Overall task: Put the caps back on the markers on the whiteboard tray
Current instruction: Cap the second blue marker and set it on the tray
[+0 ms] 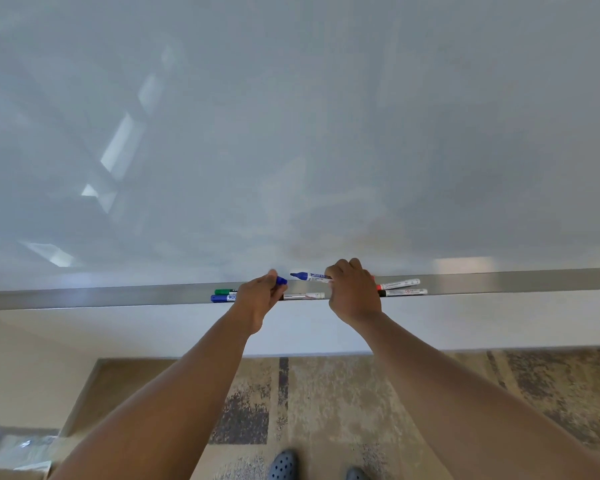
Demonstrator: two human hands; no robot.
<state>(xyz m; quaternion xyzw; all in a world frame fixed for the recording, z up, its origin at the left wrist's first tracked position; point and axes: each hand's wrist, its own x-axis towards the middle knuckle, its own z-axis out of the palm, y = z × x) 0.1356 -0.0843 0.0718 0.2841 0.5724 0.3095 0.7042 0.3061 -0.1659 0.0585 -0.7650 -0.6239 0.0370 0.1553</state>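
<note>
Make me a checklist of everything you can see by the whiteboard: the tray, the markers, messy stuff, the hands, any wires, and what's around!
Surface: metal whiteboard tray under a blank, shiny whiteboard.
Job's things: blue marker, uncapped, tip pointing left; blue cap just apart from the tip. On the tray: green marker, second blue marker, black marker, red marker, another black marker.
Clutter: nothing seen.
Hands: left hand pinches the blue cap; right hand holds the blue marker.
Cables: nothing seen.
Surroundings: patterned rug, dark shoes.
</note>
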